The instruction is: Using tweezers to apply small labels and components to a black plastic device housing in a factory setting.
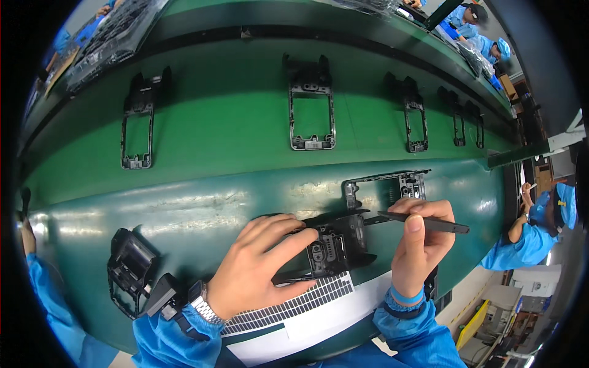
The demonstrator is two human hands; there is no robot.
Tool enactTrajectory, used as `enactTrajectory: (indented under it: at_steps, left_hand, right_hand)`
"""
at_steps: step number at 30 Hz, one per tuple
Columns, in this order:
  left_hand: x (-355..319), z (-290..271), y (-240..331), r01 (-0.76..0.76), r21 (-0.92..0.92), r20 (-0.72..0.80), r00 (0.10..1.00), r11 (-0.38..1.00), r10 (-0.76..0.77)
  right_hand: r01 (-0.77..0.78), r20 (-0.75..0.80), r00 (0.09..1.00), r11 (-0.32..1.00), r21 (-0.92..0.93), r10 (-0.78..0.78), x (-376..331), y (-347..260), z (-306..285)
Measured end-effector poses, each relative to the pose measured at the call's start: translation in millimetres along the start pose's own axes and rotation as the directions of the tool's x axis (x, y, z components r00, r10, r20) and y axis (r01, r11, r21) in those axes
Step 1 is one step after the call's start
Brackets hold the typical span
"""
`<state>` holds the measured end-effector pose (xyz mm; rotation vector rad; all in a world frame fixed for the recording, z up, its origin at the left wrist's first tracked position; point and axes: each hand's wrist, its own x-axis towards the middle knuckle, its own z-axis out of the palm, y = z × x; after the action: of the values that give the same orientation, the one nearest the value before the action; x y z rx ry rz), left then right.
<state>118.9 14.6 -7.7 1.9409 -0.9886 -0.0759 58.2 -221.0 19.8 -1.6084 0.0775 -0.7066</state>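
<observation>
My left hand (260, 264) grips a black plastic housing (328, 253), thumb on the near side and fingers over its left part. The housing lies tilted on the bench, its inner face with small molded parts showing. My right hand (423, 239) pinches black tweezers (445, 225), their tips pointing left above the housing's far right corner. Under my left hand and the housing lies a white sheet with rows of small black rectangular pads (294, 303). Another black frame (383, 179) lies just beyond my right hand and is partly covered by it.
Several black frames, one being the middle frame (311, 116), sit on the green conveyor belt (221, 104) behind the bench. More black housings (132, 260) rest left of my forearm. A co-worker in blue (534, 227) sits at right; a blue sleeve (52, 306) shows at left.
</observation>
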Motion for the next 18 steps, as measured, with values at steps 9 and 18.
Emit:
enactTrajectory:
  at_steps: [9, 18]
  left_hand:
    - [-12, -41, 18, 0.052, 0.140, -0.177, 0.984, 0.989, -0.027]
    - [90, -122, -112, 0.544, 0.477, -0.650, 0.747, 0.690, -0.139]
  right_hand:
    - [0.262, -0.335, 0.908, 0.965, -0.017, -0.252, -11, 11, -9]
    - [0.217, -0.237, 0.951, 0.974, 0.058, -0.198, -15, 3, 9]
